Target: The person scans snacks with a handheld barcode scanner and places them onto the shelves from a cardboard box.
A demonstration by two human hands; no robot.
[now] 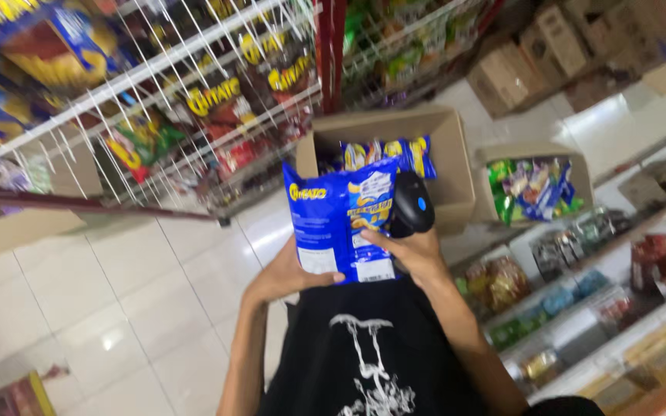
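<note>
The blue snack bag (338, 219) is glossy plastic film that catches the light, and the black scanner (412, 203) beside it looks like smooth hard plastic. The open box (456, 166) is matt brown cardboard, the floor (102, 308) is shiny white tile, and the rack (156, 69) is thin white-coated metal wire.

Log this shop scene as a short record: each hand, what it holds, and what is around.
left hand: grips the lower edge of a blue snack bag, back panel facing the camera
right hand: holds a black scanner against the bag's right side
open box: on the floor ahead, more blue bags inside
second box: to its right, green packets inside
wire rack: upper left, stocked with snack bags
floor: white tiles
</note>
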